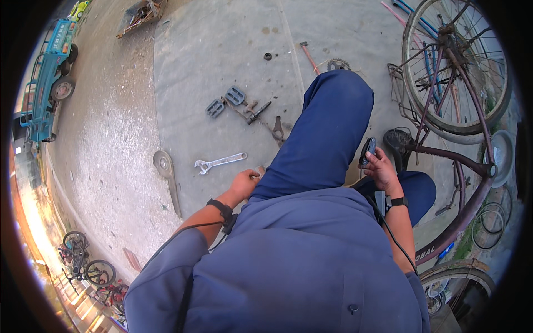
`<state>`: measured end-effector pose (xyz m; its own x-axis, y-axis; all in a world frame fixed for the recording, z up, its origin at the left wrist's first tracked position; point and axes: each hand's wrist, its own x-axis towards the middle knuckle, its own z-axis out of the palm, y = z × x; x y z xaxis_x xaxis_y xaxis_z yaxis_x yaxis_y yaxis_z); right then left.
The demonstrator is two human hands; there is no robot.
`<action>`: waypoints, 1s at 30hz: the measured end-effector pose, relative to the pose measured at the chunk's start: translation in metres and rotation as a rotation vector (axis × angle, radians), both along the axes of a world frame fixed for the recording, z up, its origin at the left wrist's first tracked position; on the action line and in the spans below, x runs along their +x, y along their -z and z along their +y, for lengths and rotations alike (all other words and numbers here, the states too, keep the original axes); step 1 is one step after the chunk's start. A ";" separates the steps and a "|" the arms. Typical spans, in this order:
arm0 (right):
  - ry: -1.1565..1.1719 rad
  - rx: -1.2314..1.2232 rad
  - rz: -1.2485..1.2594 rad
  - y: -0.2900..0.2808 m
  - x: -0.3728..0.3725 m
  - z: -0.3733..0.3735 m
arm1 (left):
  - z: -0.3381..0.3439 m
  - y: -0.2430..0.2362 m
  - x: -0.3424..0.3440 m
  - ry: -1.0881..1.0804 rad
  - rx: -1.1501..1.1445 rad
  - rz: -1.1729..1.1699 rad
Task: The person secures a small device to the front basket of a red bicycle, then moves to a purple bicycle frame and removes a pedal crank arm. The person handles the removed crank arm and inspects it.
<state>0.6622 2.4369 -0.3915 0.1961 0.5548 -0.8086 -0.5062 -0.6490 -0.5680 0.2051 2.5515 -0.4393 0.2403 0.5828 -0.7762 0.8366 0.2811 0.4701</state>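
My right hand (381,169) grips a small dark oblong part (367,151) beside my raised knee; its exact kind is unclear. Down at my left thigh, my left hand (244,184) is closed, its fingertips partly hidden by the trouser leg, so what it may hold does not show. Nearest to it on the ground lies a silver adjustable wrench (221,162). Farther off are two grey pedals (235,95) with a crank and axle (252,114), and a dark forked metal part (277,129). A long-handled tool with a round head (163,164) lies to the left.
A dark red bicycle frame (458,222) with a wheel (456,69) stands close on my right. Beyond my knee lie a chainring (338,65) and a red-handled hammer (309,56). A teal cargo vehicle (49,80) is parked far left; several bikes (100,273) stand lower left.
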 end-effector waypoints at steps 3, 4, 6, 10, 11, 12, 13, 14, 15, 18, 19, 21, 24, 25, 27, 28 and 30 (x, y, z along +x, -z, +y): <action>-0.027 0.009 0.004 0.004 0.003 -0.001 | 0.001 -0.002 0.002 0.004 0.005 0.010; -0.037 0.012 0.002 0.006 0.003 -0.002 | 0.001 -0.003 0.002 0.000 0.004 0.018; -0.040 0.019 0.007 0.008 0.005 -0.003 | 0.001 -0.006 0.004 0.020 0.039 -0.003; -0.044 0.021 0.012 0.007 0.006 -0.004 | 0.008 -0.008 0.002 -0.262 -0.262 -0.076; -0.044 0.004 0.001 0.006 0.007 -0.003 | 0.015 -0.006 0.002 -0.296 -0.258 -0.062; -0.043 -0.012 -0.011 0.005 0.007 -0.002 | 0.026 -0.001 0.001 -0.353 -0.268 -0.074; -0.047 -0.048 -0.017 0.004 0.007 -0.001 | 0.033 0.004 -0.002 -0.437 -0.297 -0.068; -0.046 -0.062 -0.016 0.005 0.007 0.001 | 0.040 0.009 -0.004 -0.445 -0.260 -0.086; -0.047 -0.089 -0.011 0.006 0.007 0.005 | 0.053 0.017 -0.005 -0.474 -0.234 -0.088; -0.058 -0.132 0.039 0.014 0.003 0.018 | 0.087 0.044 -0.007 -0.610 -0.203 -0.089; -0.065 -0.145 0.059 0.017 0.003 0.023 | 0.098 0.053 -0.007 -0.616 -0.189 -0.091; -0.091 -0.181 0.075 0.022 0.001 0.033 | 0.119 0.070 -0.010 -0.615 -0.169 -0.086; -0.119 -0.266 0.038 0.028 0.000 0.052 | 0.150 0.095 -0.012 -0.594 -0.134 -0.038; -0.131 -0.272 0.028 0.030 -0.001 0.058 | 0.157 0.104 -0.011 -0.594 -0.119 -0.004; -0.147 -0.317 0.015 0.035 0.000 0.076 | 0.166 0.119 -0.009 -0.596 -0.090 0.040; -0.158 -0.306 0.025 0.039 0.002 0.086 | 0.171 0.126 -0.008 -0.598 -0.076 0.051; -0.222 -0.346 -0.022 0.046 0.003 0.109 | 0.179 0.138 -0.007 -0.648 -0.060 0.067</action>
